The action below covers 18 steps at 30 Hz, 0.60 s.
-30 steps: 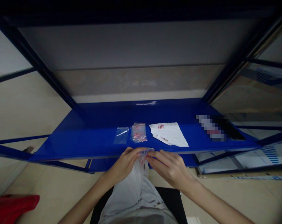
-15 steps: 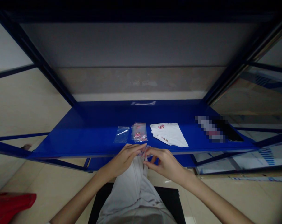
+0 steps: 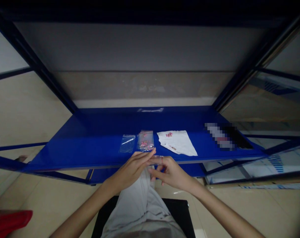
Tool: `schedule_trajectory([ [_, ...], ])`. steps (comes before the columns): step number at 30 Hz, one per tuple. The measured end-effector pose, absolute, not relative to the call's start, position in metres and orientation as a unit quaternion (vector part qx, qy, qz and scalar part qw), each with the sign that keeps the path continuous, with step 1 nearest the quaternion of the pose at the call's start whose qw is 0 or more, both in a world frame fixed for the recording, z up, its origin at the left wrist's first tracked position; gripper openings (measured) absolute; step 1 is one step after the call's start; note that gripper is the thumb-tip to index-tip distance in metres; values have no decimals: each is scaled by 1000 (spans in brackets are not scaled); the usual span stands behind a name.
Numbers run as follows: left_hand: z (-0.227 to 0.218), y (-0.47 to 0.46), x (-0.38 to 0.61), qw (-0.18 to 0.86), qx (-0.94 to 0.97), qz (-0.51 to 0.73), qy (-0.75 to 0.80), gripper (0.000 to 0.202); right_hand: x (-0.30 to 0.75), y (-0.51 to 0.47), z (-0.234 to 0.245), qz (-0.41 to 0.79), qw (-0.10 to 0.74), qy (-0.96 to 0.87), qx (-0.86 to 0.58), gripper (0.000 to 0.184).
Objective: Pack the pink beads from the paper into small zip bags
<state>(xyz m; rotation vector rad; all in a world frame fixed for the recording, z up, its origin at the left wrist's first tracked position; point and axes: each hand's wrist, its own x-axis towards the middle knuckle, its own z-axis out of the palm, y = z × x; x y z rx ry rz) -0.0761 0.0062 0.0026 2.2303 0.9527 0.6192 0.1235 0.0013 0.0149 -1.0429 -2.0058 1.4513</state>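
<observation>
My left hand (image 3: 131,168) and my right hand (image 3: 170,171) meet at the front edge of a blue metal shelf (image 3: 95,148). Both pinch a small clear plastic bag (image 3: 157,160) between their fingertips; the bag is mostly hidden by the fingers. On the shelf just beyond lie an empty clear zip bag (image 3: 127,143), a clear bag holding several small pink pieces (image 3: 145,141), and a white sheet (image 3: 177,143) with a few pink pieces (image 3: 169,134) on it.
A dark flat object (image 3: 235,137), partly blurred, lies at the shelf's right end. Blue rack posts rise on both sides with a shelf board overhead. Beige floor lies below, with something red (image 3: 8,222) at the lower left. My light trousers and a black seat show underneath.
Both hands have drawn closer together and shifted slightly left along the shelf edge. The right hand's fingers have curled in tighter on the small bag.
</observation>
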Motion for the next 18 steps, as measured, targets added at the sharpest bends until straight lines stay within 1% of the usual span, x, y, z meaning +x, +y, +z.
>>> schedule_trajectory([
  [2, 5, 5, -76, 297, 851, 231, 366, 55, 125, 0, 18, 458, 251, -774, -358, 26],
  [4, 8, 3, -74, 279, 861, 226, 360, 70, 126, -2, 19, 389, 256, -817, -340, 20],
  [5, 10, 3, -72, 275, 866, 223, 352, 76, 126, -4, 20, 363, 246, -834, -336, 19],
  [7, 11, 3, -67, 279, 873, 210, 341, 78, 124, -7, 21, 318, 206, -860, -341, 21],
  [10, 7, 7, -61, 295, 868, 196, 348, 65, 123, -12, 29, 263, 155, -881, -362, 27],
  [12, 2, 10, -60, 297, 861, 205, 359, 56, 126, -12, 38, 255, 154, -884, -360, 30],
  [15, -7, 11, -61, 290, 833, 244, 402, 39, 141, -1, 48, 306, 188, -868, -344, 31],
  [17, -11, 9, -62, 291, 807, 264, 441, 29, 158, 15, 47, 340, 229, -835, -367, 30],
  [18, -12, 8, -62, 294, 795, 272, 457, 26, 167, 25, 44, 337, 251, -816, -398, 27],
])
